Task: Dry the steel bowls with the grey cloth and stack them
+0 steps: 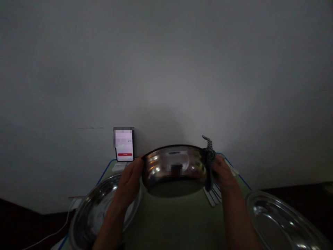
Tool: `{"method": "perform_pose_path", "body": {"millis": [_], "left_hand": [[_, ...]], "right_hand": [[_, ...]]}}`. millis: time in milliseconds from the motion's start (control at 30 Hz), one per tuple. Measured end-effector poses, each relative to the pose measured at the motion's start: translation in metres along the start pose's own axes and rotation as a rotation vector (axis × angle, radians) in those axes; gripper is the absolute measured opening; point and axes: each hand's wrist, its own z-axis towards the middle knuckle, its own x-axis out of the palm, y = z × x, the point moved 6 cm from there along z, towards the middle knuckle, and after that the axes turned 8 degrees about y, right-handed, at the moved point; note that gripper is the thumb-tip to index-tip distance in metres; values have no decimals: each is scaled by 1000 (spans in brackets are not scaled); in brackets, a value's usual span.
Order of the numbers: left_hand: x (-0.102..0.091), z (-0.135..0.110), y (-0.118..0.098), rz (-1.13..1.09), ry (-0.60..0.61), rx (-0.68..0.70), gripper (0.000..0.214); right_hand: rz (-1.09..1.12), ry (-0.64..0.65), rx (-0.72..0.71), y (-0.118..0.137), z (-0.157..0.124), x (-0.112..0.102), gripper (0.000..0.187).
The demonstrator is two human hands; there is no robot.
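I hold a shiny steel bowl up above the table, tilted so its underside faces me. My left hand is closed on the bowl's left rim. At the right rim, my right hand presses a black-and-white patterned cloth against the bowl; a tail of the cloth sticks up above the rim.
A large steel plate lies on the greenish table at lower left, another steel plate at lower right. Several pale utensils lie under my right hand. A lit phone stands against the grey wall. A white cable trails left.
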Motion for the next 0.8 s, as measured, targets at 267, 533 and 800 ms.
{"method": "perform_pose_path", "body": {"millis": [267, 533, 800], "left_hand": [[31, -12, -41, 344, 271, 178, 37], [55, -15, -47, 456, 407, 216, 31], [4, -1, -10, -34, 28, 131, 32]], "right_hand": [[-386, 397, 1, 43, -3, 42, 30], [-607, 593, 12, 46, -3, 74, 25], [-124, 64, -60, 26, -3, 11, 35]]}}
